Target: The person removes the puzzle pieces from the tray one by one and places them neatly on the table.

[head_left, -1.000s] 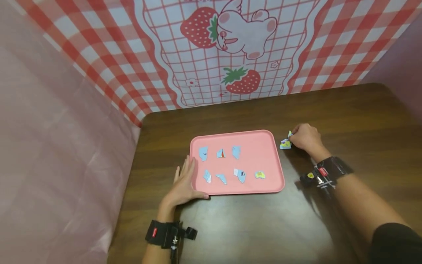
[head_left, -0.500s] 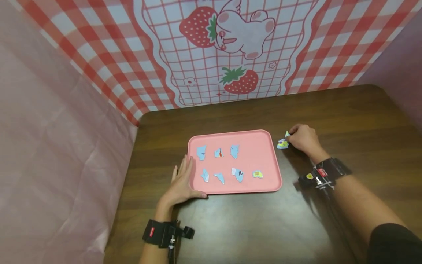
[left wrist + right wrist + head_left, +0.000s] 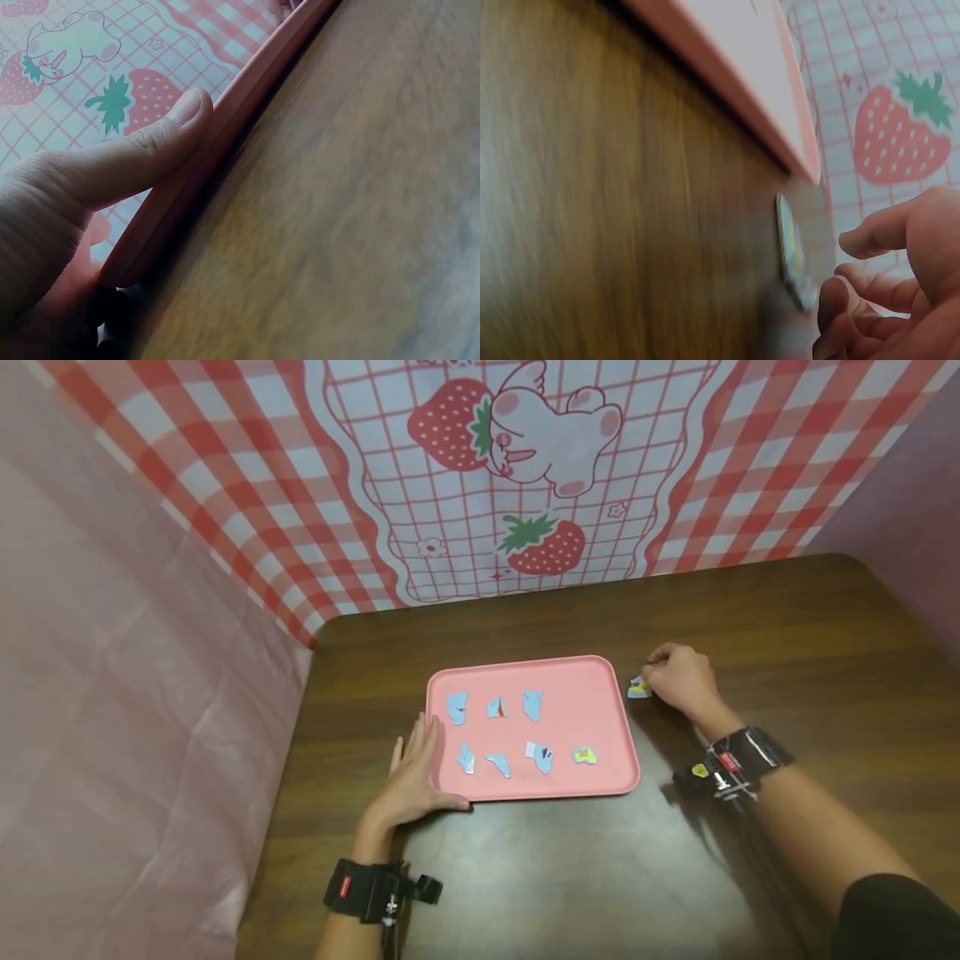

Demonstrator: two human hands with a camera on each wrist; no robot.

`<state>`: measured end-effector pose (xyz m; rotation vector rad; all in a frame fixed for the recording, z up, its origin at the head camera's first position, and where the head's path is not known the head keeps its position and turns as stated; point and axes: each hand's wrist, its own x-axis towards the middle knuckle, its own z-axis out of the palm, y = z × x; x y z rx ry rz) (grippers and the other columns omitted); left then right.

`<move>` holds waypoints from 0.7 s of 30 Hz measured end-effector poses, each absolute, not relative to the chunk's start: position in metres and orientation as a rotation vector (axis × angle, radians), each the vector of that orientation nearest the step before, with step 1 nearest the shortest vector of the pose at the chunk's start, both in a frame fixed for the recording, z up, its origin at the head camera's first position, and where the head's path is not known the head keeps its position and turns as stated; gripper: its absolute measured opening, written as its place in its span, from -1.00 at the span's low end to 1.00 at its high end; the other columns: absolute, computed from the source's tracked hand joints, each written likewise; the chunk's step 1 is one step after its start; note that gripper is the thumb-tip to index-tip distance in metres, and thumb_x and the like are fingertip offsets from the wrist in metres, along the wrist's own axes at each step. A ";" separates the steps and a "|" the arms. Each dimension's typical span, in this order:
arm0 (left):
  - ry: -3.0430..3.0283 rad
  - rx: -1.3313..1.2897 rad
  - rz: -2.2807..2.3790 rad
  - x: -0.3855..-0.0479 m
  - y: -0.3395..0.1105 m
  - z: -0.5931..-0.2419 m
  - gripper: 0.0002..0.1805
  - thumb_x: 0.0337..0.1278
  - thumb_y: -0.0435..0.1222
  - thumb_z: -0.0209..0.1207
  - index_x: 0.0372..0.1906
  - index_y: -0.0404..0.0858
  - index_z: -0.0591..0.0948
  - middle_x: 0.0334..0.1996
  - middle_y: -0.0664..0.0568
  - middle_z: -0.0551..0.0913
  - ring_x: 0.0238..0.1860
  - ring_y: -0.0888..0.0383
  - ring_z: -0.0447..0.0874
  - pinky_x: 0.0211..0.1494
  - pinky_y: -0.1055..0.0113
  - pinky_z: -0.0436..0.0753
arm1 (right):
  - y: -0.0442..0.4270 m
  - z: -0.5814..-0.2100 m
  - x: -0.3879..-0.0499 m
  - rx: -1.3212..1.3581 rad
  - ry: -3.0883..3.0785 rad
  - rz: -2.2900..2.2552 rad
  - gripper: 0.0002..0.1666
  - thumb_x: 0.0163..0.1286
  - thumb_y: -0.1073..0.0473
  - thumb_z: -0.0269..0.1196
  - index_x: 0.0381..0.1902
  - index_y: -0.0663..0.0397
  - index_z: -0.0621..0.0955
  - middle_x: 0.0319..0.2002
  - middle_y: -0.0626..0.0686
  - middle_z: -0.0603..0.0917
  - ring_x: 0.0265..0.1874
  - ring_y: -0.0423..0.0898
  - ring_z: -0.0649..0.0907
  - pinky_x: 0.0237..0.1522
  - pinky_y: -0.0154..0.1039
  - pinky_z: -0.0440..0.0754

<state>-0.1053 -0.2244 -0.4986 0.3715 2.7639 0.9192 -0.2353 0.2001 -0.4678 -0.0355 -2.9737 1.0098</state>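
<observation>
Tray (image 3: 581, 702), one, pink, shallow, rounded corners; I have it flat on the brown desk (image 3: 540, 877).

Left hand (image 3: 411, 785), one: I read it as wide, at the tray's left end, fingers along that edge, thumb (image 3: 169, 135) laid straight against the near rim.

Right hand (image 3: 682, 677), one: just beyond the tray's right edge. On my wrist feed its thumb stands apart from loosely bent fingers, a narrow gap between.

Yellow-and-blue piece (image 3: 640, 687), one: on the desk, between the tray and the right hand, partly covered by the hand in my head view. Whether a fingertip touches it, I cannot tell.

Far row on the tray, three: plain-edged blue piece (image 3: 457, 708); small piece with a red mark (image 3: 497, 707); tapering blue piece (image 3: 532, 704).

Near row, four: blue-and-white piece (image 3: 466, 760); bent blue piece (image 3: 499, 766); white-cornered piece (image 3: 542, 758) with dark marks; yellow piece (image 3: 584, 756), rightmost.

Backdrop: I note a red-and-white checked cloth (image 3: 360, 518) with strawberries.
</observation>
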 end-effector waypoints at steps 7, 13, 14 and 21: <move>2.751 0.362 0.904 -0.106 -0.225 -0.499 0.55 -0.34 0.23 0.56 0.63 -0.26 -0.20 0.62 -0.09 -0.33 0.61 0.01 -0.47 0.54 -0.10 -0.42 | 0.170 -0.458 -0.220 0.146 -2.930 1.052 -0.76 0.27 0.19 0.28 -0.20 0.27 0.69 -0.35 0.19 0.73 -0.32 0.16 0.67 -0.30 0.00 0.53; 2.753 0.353 0.896 -0.105 -0.225 -0.500 0.57 -0.35 0.24 0.56 0.63 -0.26 -0.22 0.62 -0.12 -0.35 0.61 0.02 -0.47 0.54 -0.10 -0.42 | 0.134 -0.456 -0.201 0.427 -2.954 1.052 -0.81 0.21 0.29 0.27 -0.25 0.30 0.69 -0.49 0.07 0.63 -0.50 0.00 0.58 -0.42 -0.17 0.48; 2.753 0.353 0.897 -0.105 -0.225 -0.500 0.58 -0.36 0.24 0.56 0.63 -0.27 -0.22 0.62 -0.12 -0.35 0.61 0.02 -0.47 0.54 -0.10 -0.42 | 0.128 -0.457 -0.198 0.480 -2.958 1.044 -0.82 0.21 0.30 0.27 -0.26 0.30 0.69 -0.50 0.05 0.62 -0.51 -0.03 0.57 -0.42 -0.18 0.48; 2.752 0.350 0.886 -0.106 -0.225 -0.501 0.59 -0.36 0.24 0.57 0.63 -0.25 -0.24 0.62 -0.14 -0.38 0.60 0.02 -0.48 0.54 -0.08 -0.43 | 0.095 -0.462 -0.169 0.809 -2.965 0.943 -0.87 0.20 0.28 0.38 -0.28 0.22 0.72 -0.46 -0.03 0.62 -0.45 -0.10 0.58 -0.32 -0.13 0.58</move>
